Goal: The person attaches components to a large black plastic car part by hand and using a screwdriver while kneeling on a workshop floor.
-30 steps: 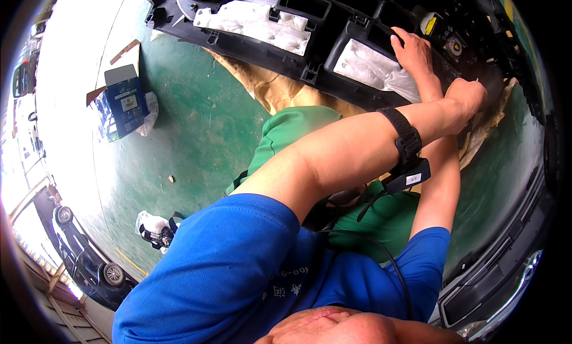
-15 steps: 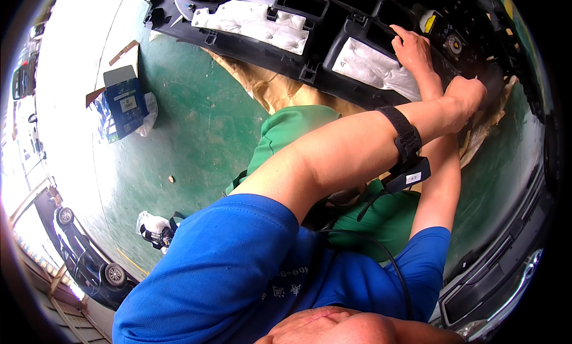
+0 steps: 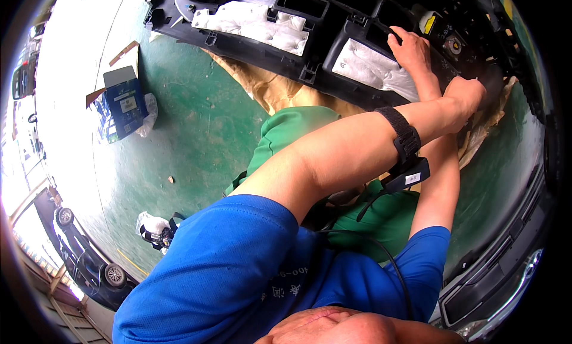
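Note:
A large black moulded car dashboard panel (image 3: 325,67) lies in front of me, with white quilted pads (image 3: 253,25) fixed to it. My left arm, with a black strap (image 3: 400,124) round it, crosses over my right forearm. At the panel's near right part my left hand (image 3: 466,101) is closed; a thin tip shows beyond its fingers, and what it holds is hidden. Farther off and to the left, my right hand (image 3: 412,52) rests on the panel beside the second white pad (image 3: 369,67), its fingers apart and slightly bent, nothing seen in them.
Brown paper (image 3: 262,81) lies under the panel on the green floor (image 3: 196,117). An open blue box (image 3: 125,105) stands at the left, with a small bundle (image 3: 156,231) nearer me. A dark car part (image 3: 500,284) lies at the right. A black cable (image 3: 387,251) crosses my lap.
My right hand's fingers have shifted slightly to the left and bent a little on the panel. My left hand stays closed in about the same place.

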`<state>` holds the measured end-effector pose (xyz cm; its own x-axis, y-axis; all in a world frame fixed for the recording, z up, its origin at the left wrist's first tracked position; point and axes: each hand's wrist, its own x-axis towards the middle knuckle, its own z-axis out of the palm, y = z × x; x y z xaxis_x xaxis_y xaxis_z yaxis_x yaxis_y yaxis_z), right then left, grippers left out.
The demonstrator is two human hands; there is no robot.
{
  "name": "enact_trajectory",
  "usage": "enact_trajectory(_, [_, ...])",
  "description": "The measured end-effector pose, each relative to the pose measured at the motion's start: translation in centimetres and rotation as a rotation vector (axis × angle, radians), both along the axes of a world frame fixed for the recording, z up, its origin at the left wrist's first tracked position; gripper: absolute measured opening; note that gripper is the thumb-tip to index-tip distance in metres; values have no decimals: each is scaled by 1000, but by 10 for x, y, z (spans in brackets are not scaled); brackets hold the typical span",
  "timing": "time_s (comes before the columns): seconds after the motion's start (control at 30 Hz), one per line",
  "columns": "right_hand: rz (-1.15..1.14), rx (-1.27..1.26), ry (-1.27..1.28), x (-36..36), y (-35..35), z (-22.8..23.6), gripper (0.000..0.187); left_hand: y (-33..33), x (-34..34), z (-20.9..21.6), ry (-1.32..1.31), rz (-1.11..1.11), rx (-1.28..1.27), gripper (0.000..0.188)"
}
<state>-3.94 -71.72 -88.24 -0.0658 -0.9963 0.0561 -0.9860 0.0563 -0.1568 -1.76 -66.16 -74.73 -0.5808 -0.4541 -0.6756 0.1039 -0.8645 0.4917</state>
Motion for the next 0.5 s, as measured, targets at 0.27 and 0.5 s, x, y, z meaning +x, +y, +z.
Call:
enact_trajectory(0.27, [24,30,-33,-7,-1,-4,31,0,7,5,54,6,28,22])
enact_trajectory(0.5, [26,50,-62,-8,1,-1,32,0,9,7,37,-18,7,23])
